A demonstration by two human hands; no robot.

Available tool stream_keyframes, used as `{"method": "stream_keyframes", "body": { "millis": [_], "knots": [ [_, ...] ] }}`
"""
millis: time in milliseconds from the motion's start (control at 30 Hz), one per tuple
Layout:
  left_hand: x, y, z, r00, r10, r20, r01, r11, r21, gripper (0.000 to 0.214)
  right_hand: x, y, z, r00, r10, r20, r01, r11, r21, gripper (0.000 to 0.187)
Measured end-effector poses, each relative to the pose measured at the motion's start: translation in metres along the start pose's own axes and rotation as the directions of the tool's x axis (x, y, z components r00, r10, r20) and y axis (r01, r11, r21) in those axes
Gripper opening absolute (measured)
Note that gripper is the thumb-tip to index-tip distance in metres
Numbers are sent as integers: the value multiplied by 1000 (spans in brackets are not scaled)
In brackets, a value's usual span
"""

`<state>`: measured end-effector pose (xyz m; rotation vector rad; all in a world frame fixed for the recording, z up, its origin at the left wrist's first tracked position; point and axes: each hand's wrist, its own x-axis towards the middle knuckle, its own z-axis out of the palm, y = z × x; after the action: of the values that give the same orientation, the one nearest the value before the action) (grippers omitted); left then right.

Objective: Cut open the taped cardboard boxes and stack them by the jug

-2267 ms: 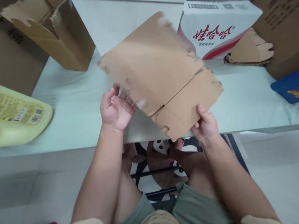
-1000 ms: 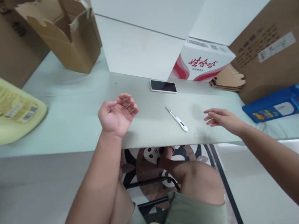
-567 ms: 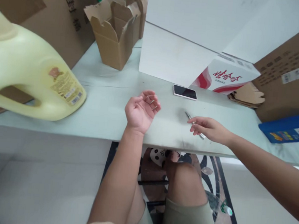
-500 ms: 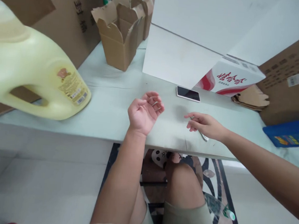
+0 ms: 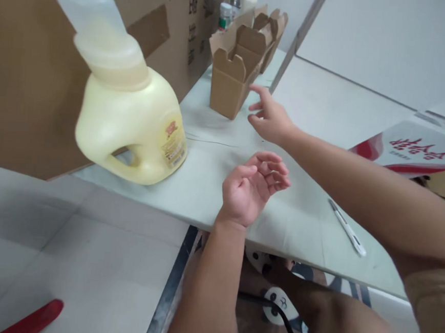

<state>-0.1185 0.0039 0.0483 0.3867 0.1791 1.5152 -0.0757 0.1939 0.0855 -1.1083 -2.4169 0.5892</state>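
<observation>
My left hand (image 5: 254, 187) rests palm up near the table's front edge, fingers loosely curled and apart; I see nothing in it. Reaching across above it, my right hand (image 5: 268, 116) has its fingers stretched out and empty, just right of a small open cardboard box (image 5: 229, 82), close to its side but apart from it. A white slim knife-like tool (image 5: 346, 232) lies on the pale table (image 5: 201, 190) to the right, under my right forearm.
A big pale yellow jug (image 5: 134, 118) with a clear cap stands at the table's left end. A large brown carton (image 5: 30, 59) stands behind it. More small boxes and bottles (image 5: 227, 13) stand at the back. A red-and-white carton (image 5: 412, 150) is at the right.
My right hand has left the white tool and swung across to the left, up to the small cardboard box. The view has turned left. My left hand has stayed where it was.
</observation>
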Motion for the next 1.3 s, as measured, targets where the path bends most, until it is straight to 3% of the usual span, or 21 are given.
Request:
{"method": "stream_keyframes", "body": {
  "millis": [133, 200, 267, 333, 367, 400, 433, 467, 500, 567, 600, 633, 700, 767, 833, 867, 900, 967, 1067, 1233, 1300],
  "knots": [
    [2, 10, 1, 1000, 10, 2, -10, 1000, -13, 26, 60, 9, 14, 995, 48, -89, -56, 995, -87, 86],
    [5, 9, 2, 1000, 3, -5, -3, 1000, -7, 27, 76, 17, 17, 989, 82, -119, -97, 987, -130, 81],
    [8, 4, 4, 1000, 2, -29, -1, 1000, 24, 28, 78, 24, 17, 986, 85, -142, -107, 983, -151, 68],
    [12, -2, 6, 974, 156, -162, -135, 982, 133, 25, 63, 27, 14, 982, 63, -175, -87, 988, -130, 59],
    [13, -4, 8, 902, 331, -276, -270, 933, 238, 20, 49, 28, 12, 979, 50, -195, -70, 992, -101, 58],
    [14, -5, 9, 753, 541, -375, -412, 831, 373, 13, 30, 28, 9, 976, 36, -213, -50, 997, -59, 56],
    [13, -4, 11, 510, 741, -437, -521, 670, 529, 8, 7, 28, 5, 973, 28, -230, -29, 1000, -4, 55],
    [13, -1, 13, 277, 859, -430, -558, 508, 656, 8, -20, 28, 0, 971, 23, -237, -10, 998, 57, 55],
    [11, 2, 14, 146, 902, -407, -574, 413, 707, 7, -51, 28, -5, 970, 28, -240, 2, 992, 123, 55],
    [8, 10, 15, 46, 923, -382, -544, 344, 765, 7, -120, 29, -15, 960, 82, -269, -11, 967, 255, 55],
    [7, 13, 14, 39, 933, -358, -514, 326, 793, 10, -156, 31, -21, 944, 135, -299, -37, 949, 312, 57],
    [7, 14, 13, 72, 939, -337, -479, 329, 814, 12, -192, 33, -26, 921, 192, -339, -61, 931, 360, 59],
    [7, 8, 8, 233, 925, -301, -396, 373, 839, 15, -257, 39, -36, 865, 295, -405, -107, 898, 427, 62],
    [9, -8, 5, 494, 833, -248, -324, 441, 837, 21, -306, 48, -46, 805, 343, -484, -111, 889, 445, 63],
    [11, -29, 5, 753, 637, -167, -273, 533, 801, 40, -336, 56, -55, 758, 351, -550, -116, 902, 417, 65],
    [12, -40, 7, 842, 527, -115, -252, 572, 781, 52, -345, 61, -59, 737, 349, -579, -122, 911, 394, 65],
    [13, -50, 10, 896, 439, -63, -236, 593, 770, 63, -350, 65, -62, 719, 351, -599, -133, 917, 377, 67],
    [15, -67, 17, 941, 337, 27, -225, 567, 792, 78, -355, 73, -67, 698, 365, -616, -148, 915, 375, 79],
    [24, -86, 21, 947, 307, 96, -236, 461, 855, 89, -358, 85, -70, 707, 380, -597, -125, 897, 424, 93],
    [49, -118, 13, 900, 405, 164, -340, 414, 844, 77, -378, 102, -80, 832, 196, -519, -9, 941, 339, 35],
    [57, -126, 11, 863, 452, 224, -408, 366, 836, 56, -385, 106, -84, 860, 141, -490, 45, 937, 347, 32]
  ]
}}
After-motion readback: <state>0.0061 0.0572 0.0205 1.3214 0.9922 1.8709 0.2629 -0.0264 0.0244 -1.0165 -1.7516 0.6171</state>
